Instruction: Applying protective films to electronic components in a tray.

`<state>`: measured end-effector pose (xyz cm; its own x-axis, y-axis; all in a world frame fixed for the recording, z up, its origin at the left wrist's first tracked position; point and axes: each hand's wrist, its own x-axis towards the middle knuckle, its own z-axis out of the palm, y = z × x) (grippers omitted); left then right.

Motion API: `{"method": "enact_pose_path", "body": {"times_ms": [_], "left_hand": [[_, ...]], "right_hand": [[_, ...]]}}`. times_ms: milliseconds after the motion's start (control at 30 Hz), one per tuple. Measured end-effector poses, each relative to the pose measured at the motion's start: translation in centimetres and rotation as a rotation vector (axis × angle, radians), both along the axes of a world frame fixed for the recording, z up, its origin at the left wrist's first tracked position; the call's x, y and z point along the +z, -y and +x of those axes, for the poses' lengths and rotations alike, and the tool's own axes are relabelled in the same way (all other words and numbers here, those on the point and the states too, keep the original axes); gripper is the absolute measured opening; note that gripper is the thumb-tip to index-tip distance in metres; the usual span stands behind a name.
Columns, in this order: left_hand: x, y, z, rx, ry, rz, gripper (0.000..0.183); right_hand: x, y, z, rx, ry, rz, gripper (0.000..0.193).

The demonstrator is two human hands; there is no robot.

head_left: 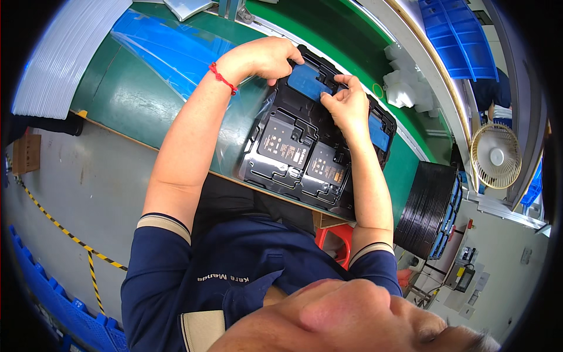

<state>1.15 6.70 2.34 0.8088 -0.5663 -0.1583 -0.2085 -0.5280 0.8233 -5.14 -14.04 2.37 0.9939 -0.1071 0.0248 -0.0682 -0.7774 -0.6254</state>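
Observation:
A black moulded plastic tray [251, 165] lies on the green table in front of me. Two flat black battery packs [284, 142] with printed faces sit in its near compartments. Along the far side are blue-faced flat packs [307, 82], one at the left and another [379, 132] at the right. My left hand [271, 58] reaches the tray's far left corner; its index finger touches beside the blue pack, and the thumb stands apart. My right hand [348, 107] has its thumb at that pack's right end, with the index finger spread away toward the tray's far edge.
Blue film sheets [170, 50] lie left of the tray, beside a tall stack of white sheets [70, 58]. A stack of black trays [427, 202] stands at the right. Beyond the table runs a green channel [328, 26]; a fan [496, 155] stands at the far right.

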Motion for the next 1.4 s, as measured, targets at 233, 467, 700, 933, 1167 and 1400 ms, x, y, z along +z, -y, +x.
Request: {"method": "enact_pose_path", "body": {"times_ms": [233, 467, 700, 933, 1167, 1400], "left_hand": [[-0.4, 0.8, 0.4, 0.108, 0.222, -0.226, 0.04], [0.1, 6.6, -4.2, 0.169, 0.384, -0.794, 0.027], [-0.4, 4.7, -1.2, 0.32, 0.266, -0.807, 0.025], [-4.1, -1.2, 3.7, 0.664, 0.73, 0.019, 0.033], [-5.4, -5.2, 4.4, 0.732, 0.741, 0.292, 0.05], [-7.4, -7.5, -0.4, 0.819, 0.341, 0.737, 0.094]], "right_hand": [[0.0, 0.5, -0.9, 0.121, 0.26, 0.2, 0.045], [0.6, -1.5, -2.9, 0.403, 0.093, 0.67, 0.053], [4.9, 5.4, -7.3, 0.164, 0.193, 0.433, 0.032], [2.2, 21.7, -22.7, -0.112, 0.288, 0.811, 0.019], [-7.4, 32.4, -41.9, -0.588, 0.074, 1.007, 0.027], [-24.5, 32.3, -44.9, -1.354, -0.186, 1.029, 0.022]]}}
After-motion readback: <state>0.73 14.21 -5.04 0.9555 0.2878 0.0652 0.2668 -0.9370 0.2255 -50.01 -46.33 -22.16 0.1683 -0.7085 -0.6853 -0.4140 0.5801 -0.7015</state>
